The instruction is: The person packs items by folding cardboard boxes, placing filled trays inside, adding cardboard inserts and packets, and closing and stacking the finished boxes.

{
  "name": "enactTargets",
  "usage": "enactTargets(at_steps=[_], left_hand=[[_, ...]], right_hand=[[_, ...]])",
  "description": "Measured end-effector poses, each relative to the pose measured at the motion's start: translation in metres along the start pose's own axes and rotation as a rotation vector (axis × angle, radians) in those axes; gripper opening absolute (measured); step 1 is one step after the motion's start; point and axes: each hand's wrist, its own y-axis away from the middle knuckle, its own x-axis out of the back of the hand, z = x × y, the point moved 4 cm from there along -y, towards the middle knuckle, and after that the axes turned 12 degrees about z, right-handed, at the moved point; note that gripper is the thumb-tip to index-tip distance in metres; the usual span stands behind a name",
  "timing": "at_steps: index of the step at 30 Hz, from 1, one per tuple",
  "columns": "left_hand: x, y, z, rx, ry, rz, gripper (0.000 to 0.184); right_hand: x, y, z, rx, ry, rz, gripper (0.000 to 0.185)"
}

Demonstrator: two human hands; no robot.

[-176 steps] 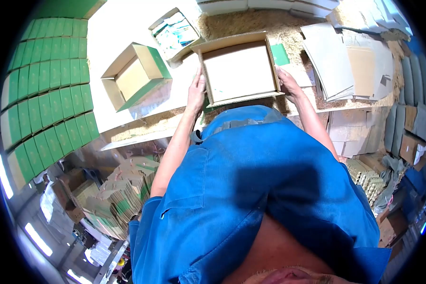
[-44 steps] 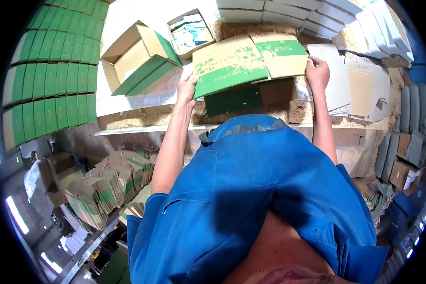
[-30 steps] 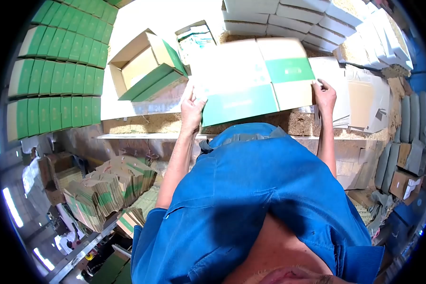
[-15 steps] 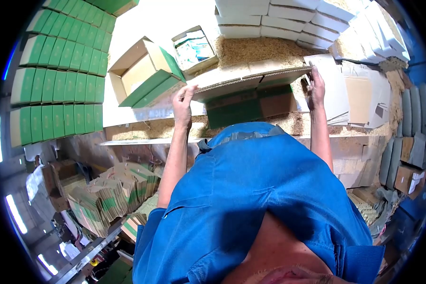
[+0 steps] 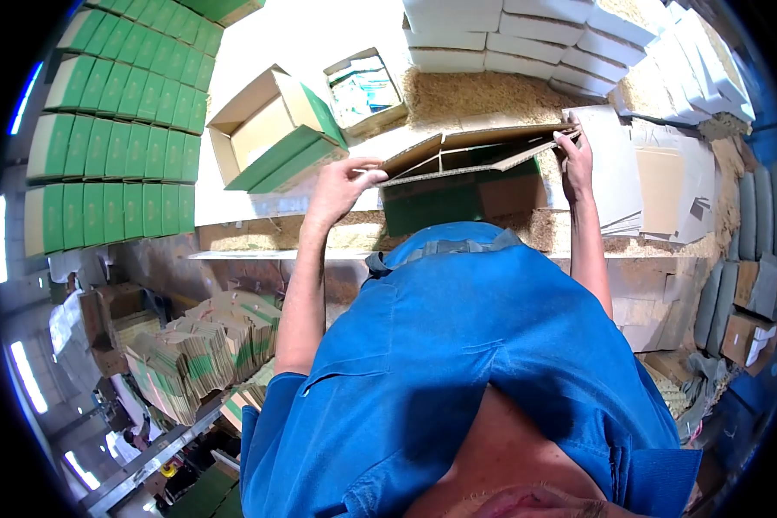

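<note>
At far left stand green cartons, stacked in at least four rows and cut off at the top; any print on them is too faint to read. Lower down are flattened cartons, packed too tightly to count. One open green carton sits tilted on the white surface. The person's left hand grips the left end of one half-opened carton between thumb and fingers. Behind it, one small carton holds packets with illegible labels. The half-opened carton is above the front of the surface; below it shows a green and brown panel, and whether the two are joined cannot be told. White boxes, cut off above, stand behind. The right hand grips the right end, some of its fingers hidden. Further right lie overlapping grey sheets and one brown sheet.
</note>
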Motion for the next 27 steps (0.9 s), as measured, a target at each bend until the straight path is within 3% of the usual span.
enactTargets(at_steps=[3,4,5,8,10,13,14,15,17,18,19,21,23,26,27], left_hand=[[0.002,-0.005,0.004,-0.005,-0.214,-0.03,0.034],[0.005,-0.008,0.007,0.003,-0.132,-0.02,0.036],[0.007,-0.013,0.004,-0.125,-0.048,0.054,0.042],[0.017,-0.009,0.048,-0.134,-0.034,0.046,0.054],[0.017,-0.006,0.067,-0.061,-0.233,0.029,0.068],[0.0,-0.018,0.051,-0.196,-0.358,0.101,0.078],[-0.012,-0.029,0.028,-0.172,-0.417,0.094,0.08],[-0.022,-0.035,0.026,0.039,-0.445,-0.04,0.079],[-0.04,-0.032,0.021,0.03,-0.392,0.045,0.08],[-0.044,-0.031,0.026,-0.081,-0.408,0.091,0.08],[-0.052,-0.028,0.027,-0.088,-0.378,0.075,0.079],[-0.077,-0.024,0.033,-0.242,-0.507,0.019,0.081],[-0.092,-0.015,0.041,-0.183,-0.674,-0.094,0.097],[-0.072,-0.017,0.029,-0.192,-0.478,-0.219,0.096],[-0.066,-0.006,0.041,-0.225,-0.439,-0.413,0.096]], right_hand=[[-0.005,0.003,-0.004,-0.068,-0.011,-0.045,0.066],[-0.011,0.004,-0.017,-0.018,-0.019,-0.062,0.066],[-0.017,0.007,-0.029,0.032,-0.006,-0.076,0.067],[-0.044,0.019,-0.07,0.152,0.098,-0.213,0.067],[-0.064,0.024,-0.085,0.206,0.154,-0.283,0.065],[-0.086,0.01,-0.054,0.235,0.251,-0.276,0.056],[-0.09,0.001,-0.025,0.178,0.3,-0.253,0.051],[-0.092,-0.005,0.003,0.12,0.348,-0.231,0.046],[-0.096,-0.012,0.032,0.014,0.235,-0.23,0.039],[-0.098,-0.008,0.032,0.016,0.191,-0.157,0.033],[-0.102,-0.008,0.037,0.009,0.19,-0.156,0.033],[-0.105,-0.006,0.039,0.212,0.099,-0.025,0.03],[-0.106,0.009,0.046,0.24,0.335,0.079,0.036],[-0.113,0.023,0.027,0.357,0.584,0.062,0.059],[-0.107,0.014,0.038,0.323,0.58,0.053,0.055]])
